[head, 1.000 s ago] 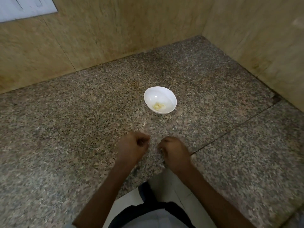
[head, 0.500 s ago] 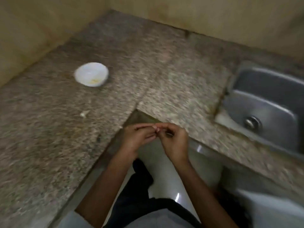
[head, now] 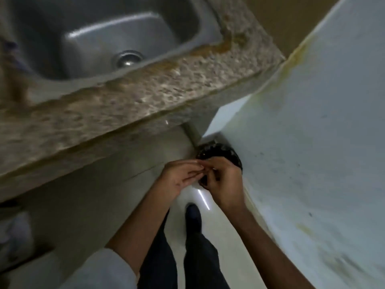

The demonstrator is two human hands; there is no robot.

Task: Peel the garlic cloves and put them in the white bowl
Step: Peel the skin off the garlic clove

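Observation:
My left hand [head: 177,178] and my right hand [head: 224,181] meet fingertip to fingertip below the counter edge, just above a black bin [head: 218,152] on the floor. Both pinch a small garlic clove [head: 213,169], which shows only as a pale speck between the fingers. It is too blurred to tell skin from clove. My left fingers lie fairly straight with the tips pressed together, and my right fingers are curled. The white bowl is out of view.
A steel sink [head: 100,36] is set into the granite counter [head: 129,94] at upper left. A large white surface [head: 312,126] fills the right side. My legs and a dark shoe [head: 192,213] stand on the pale floor below.
The view has swung right and down, from the bowl on the counter past the sink to the floor bin. My hands have left the counter and now work together above the bin.

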